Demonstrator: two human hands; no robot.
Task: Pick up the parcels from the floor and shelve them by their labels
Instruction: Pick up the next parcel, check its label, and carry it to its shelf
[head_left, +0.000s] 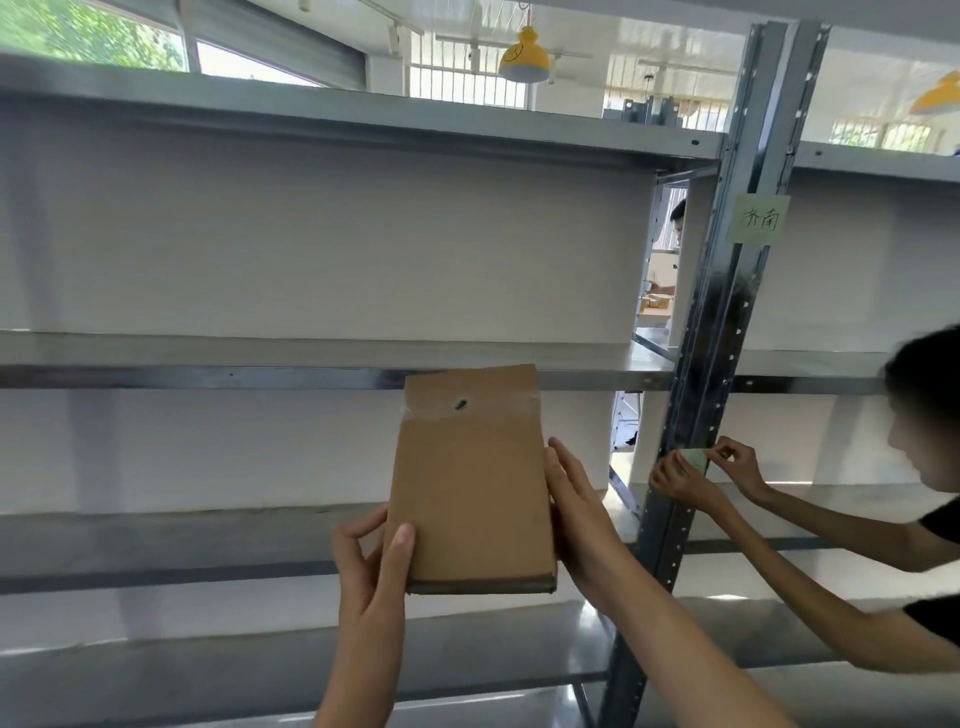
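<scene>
A flat brown cardboard parcel is held upright in front of the metal shelving, its top edge level with the middle shelf. My left hand grips its lower left corner, thumb on the front face and fingers behind. My right hand lies with straight fingers against its right edge. No label shows on the parcel's visible face. A green paper label with handwritten characters is stuck on the shelf upright.
Another person at the right edge holds a small green label against the upright with both hands, arms reaching across the lower shelf. All shelves in view are bare. Yellow lamps hang above.
</scene>
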